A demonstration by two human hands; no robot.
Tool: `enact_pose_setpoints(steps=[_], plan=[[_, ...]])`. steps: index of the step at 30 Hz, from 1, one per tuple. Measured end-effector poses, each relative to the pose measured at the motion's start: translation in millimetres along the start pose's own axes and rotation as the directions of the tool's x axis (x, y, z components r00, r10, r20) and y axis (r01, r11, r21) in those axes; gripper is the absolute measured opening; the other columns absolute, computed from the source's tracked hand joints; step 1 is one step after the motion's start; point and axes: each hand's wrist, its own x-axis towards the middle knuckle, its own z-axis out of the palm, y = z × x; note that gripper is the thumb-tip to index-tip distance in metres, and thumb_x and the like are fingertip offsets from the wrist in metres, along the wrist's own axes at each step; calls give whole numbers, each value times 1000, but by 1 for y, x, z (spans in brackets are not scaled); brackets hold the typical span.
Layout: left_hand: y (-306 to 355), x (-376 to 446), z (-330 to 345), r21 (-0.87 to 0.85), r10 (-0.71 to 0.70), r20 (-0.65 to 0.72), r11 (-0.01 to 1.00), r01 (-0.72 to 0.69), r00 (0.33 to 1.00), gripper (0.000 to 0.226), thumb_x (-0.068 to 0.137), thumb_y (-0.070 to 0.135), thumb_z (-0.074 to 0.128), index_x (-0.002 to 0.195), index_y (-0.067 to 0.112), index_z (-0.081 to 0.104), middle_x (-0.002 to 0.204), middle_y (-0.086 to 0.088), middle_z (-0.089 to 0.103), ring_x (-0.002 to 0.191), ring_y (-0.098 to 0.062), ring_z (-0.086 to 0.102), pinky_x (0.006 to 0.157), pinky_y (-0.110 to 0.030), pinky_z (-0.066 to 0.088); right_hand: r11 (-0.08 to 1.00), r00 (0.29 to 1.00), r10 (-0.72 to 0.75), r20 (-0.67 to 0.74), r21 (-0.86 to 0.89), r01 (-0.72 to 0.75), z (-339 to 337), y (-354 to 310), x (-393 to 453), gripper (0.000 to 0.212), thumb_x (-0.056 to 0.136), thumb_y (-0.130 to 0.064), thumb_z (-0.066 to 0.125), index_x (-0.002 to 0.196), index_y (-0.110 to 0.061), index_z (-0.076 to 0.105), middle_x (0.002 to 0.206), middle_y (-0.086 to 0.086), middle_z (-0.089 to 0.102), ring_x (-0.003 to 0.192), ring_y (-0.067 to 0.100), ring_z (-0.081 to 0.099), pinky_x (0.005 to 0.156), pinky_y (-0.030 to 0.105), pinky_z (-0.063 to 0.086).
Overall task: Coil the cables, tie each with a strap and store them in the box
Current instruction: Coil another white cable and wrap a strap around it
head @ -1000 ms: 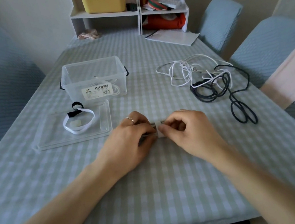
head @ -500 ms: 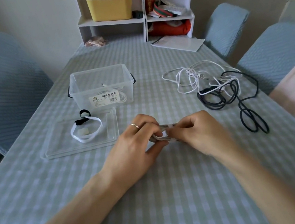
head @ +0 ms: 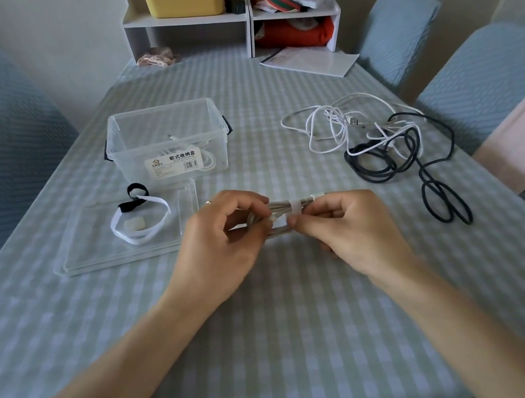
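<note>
From the head view: both hands are up over the middle of the tabletop (head: 313,346), working a coiled grey cable (head: 279,211). The left hand (head: 223,243) pinches one end of the bundle, the right hand (head: 345,226) pinches the white strap (head: 295,209) wrapped round its middle. The bundle's long axis runs left-right, level. Looks like the tying step; next I'd guess the strap gets cinched, then the bundle goes over to the clear box (head: 167,138), back-left. White cable (head: 322,126) and black cable (head: 437,169) are uncoiled.
</note>
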Motion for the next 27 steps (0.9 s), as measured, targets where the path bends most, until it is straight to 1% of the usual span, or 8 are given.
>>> enact_pose_setpoints(steps=[3, 6, 8, 10, 15, 19, 23, 27], plan=[[2, 0, -1, -33, 2, -7, 999, -2, 1000, 24, 85, -2, 72, 80, 21, 67, 102, 8, 72, 97, -3, 69, 82, -17, 53, 989, 989, 121, 87, 72, -127, -3, -3, 0, 18, 79, -26, 80, 70, -12, 72, 57, -2, 56, 46, 11, 41, 43, 23, 32], [4, -1, -1, -44, 45, -11, 998, -46, 999, 18, 85, -5, 71, 82, 12, 67, 103, 7, 71, 97, -3, 69, 80, -15, 52, 895, 952, 229, 202, 340, -288, -7, -8, 2, 14, 87, -12, 70, 74, -8, 67, 59, 1, 56, 42, 9, 36, 37, 19, 25], [6, -1, 0, -66, 52, -18, 996, -53, 998, 16, 84, -8, 70, 81, 7, 67, 103, 6, 70, 96, -2, 69, 80, -14, 52, 838, 934, 243, 261, 430, -337, -9, -10, 1, 11, 90, -8, 66, 79, -6, 65, 58, 1, 55, 42, 8, 35, 36, 18, 24], [7, 0, 0, -86, 40, -27, 995, -42, 999, 17, 83, -10, 70, 80, 6, 67, 103, 5, 70, 95, 0, 69, 79, -12, 50, 810, 925, 236, 297, 466, -356, -11, -10, 0, 14, 91, -8, 63, 77, -8, 64, 58, 1, 55, 42, 7, 35, 36, 17, 24], [8, 1, -1, -132, 14, -24, 991, -18, 1000, 24, 84, -10, 69, 76, 12, 66, 100, 7, 71, 91, -2, 69, 78, -14, 51, 713, 884, 228, 408, 548, -437, -10, -9, 1, 15, 95, -9, 54, 81, -11, 60, 57, -1, 51, 38, 4, 32, 33, 14, 24], [10, -1, 1, -95, 42, -1, 995, -42, 999, 23, 83, -13, 67, 77, 9, 65, 102, 4, 70, 93, -2, 69, 80, -14, 51, 707, 881, 230, 414, 550, -444, -6, -7, 0, 18, 97, -11, 52, 81, -9, 61, 57, 1, 53, 36, 4, 31, 33, 15, 24], [11, 0, 1, -152, -39, -29, 988, 34, 999, 25, 83, -12, 68, 73, 11, 65, 98, 6, 72, 89, -1, 70, 78, -13, 52, 711, 897, 238, 372, 563, -422, -3, -7, 0, 20, 96, -10, 55, 78, -11, 63, 55, -1, 50, 37, 4, 29, 34, 15, 23], [11, 2, 0, -252, -133, -23, 960, 123, 991, 27, 82, -12, 69, 70, 12, 65, 95, 3, 75, 89, -11, 73, 84, -24, 57, 723, 921, 194, 337, 585, -366, -1, -6, -1, 26, 94, -11, 59, 71, -13, 71, 49, -2, 44, 36, 4, 28, 34, 16, 22]])
